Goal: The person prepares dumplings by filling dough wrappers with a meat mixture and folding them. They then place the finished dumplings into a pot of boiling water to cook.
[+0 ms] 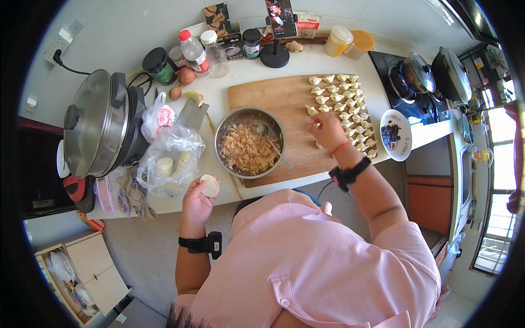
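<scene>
My left hand [199, 199] holds a round dumpling wrapper [210, 186] beside the front edge of the counter. My right hand [327, 130] is over the wooden board, at the left side of the rows of folded dumplings [336, 97]; its fingers are bent, and whether a dumpling is between them cannot be told. A steel bowl [219, 152] of minced filling [246, 148] stands between my hands, overlapping the board's left part, with a metal spoon [275, 148] leaning in it. More wrappers [165, 166] lie in a clear plastic bag [189, 141] left of the bowl.
The wooden cutting board [262, 95] carries the dumplings. A cleaver [192, 115], a large lidded electric pot [92, 123], bottles [195, 55] and a phone on a stand [282, 20] surround it. On the right are a patterned bowl [404, 139] and a stove [385, 69] with pots.
</scene>
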Action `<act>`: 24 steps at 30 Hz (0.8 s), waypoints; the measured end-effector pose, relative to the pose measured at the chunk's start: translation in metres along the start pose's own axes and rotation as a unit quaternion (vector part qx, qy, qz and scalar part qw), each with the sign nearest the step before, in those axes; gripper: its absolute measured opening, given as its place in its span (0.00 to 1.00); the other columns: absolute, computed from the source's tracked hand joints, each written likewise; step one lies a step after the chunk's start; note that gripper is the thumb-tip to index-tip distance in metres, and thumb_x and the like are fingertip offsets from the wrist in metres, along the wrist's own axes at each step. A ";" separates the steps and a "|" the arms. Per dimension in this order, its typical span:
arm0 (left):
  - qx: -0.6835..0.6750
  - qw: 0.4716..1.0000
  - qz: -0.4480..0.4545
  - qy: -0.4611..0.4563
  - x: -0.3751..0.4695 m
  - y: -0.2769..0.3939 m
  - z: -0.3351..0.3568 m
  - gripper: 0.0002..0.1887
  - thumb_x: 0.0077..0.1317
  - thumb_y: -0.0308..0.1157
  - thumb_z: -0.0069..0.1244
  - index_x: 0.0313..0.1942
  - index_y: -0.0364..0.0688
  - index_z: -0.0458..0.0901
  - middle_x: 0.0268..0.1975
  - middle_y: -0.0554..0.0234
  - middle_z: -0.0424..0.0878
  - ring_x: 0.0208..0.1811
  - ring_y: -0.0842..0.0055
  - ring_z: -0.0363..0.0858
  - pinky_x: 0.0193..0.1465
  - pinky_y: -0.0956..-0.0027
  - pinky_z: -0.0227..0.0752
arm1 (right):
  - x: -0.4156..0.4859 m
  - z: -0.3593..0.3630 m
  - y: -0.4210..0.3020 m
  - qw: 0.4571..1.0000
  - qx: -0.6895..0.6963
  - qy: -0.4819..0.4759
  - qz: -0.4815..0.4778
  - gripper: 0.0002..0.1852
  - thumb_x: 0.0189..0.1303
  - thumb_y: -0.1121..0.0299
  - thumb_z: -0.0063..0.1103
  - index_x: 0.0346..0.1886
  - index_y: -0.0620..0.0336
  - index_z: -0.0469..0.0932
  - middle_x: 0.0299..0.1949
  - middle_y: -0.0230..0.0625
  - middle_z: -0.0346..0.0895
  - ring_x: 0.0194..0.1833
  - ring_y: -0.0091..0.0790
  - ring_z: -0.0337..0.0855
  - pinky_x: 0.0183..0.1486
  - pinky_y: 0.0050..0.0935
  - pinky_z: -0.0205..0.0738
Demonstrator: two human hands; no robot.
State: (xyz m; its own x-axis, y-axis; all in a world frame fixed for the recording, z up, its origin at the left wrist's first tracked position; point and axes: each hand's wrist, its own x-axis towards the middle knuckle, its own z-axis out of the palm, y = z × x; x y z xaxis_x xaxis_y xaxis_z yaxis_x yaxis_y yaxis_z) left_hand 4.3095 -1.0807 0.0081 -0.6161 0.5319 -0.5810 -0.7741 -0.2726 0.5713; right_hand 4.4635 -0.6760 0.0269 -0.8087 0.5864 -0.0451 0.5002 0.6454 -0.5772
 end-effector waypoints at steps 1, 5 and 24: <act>0.000 1.000 -0.001 0.004 0.000 -0.003 0.003 0.10 0.73 0.28 0.44 0.51 0.35 0.72 0.51 0.47 0.81 0.53 0.60 0.82 0.50 0.61 0.80 | 0.016 -0.002 0.008 0.998 -0.045 0.036 -0.032 0.17 0.55 0.65 0.65 0.47 0.64 0.81 0.44 0.46 0.83 0.44 0.50 0.84 0.47 0.40 0.80; 0.005 1.000 -0.006 0.013 0.001 -0.007 0.011 0.11 0.72 0.28 0.45 0.52 0.36 0.72 0.51 0.48 0.81 0.53 0.60 0.82 0.52 0.61 0.80 | 0.068 0.006 0.017 0.978 -0.201 -0.051 0.035 0.13 0.60 0.67 0.59 0.46 0.62 0.83 0.49 0.48 0.83 0.50 0.49 0.84 0.52 0.41 0.80; -0.001 1.000 -0.007 0.020 0.000 -0.005 0.034 0.13 0.74 0.28 0.43 0.55 0.35 0.69 0.54 0.47 0.80 0.57 0.60 0.81 0.56 0.58 0.79 | 0.155 0.072 -0.053 0.962 -0.196 -0.166 -0.091 0.11 0.62 0.74 0.50 0.44 0.62 0.81 0.48 0.51 0.80 0.52 0.54 0.81 0.53 0.44 0.78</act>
State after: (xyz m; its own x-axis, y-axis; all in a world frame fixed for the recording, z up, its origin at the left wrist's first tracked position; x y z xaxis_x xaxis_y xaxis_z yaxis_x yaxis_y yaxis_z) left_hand 4.3186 -1.0525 0.0246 -0.6100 0.5034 -0.6120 -0.7834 -0.2667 0.5614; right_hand 4.2890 -0.6543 -0.0088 -0.9155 0.2994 -0.2689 0.3666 0.8960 -0.2505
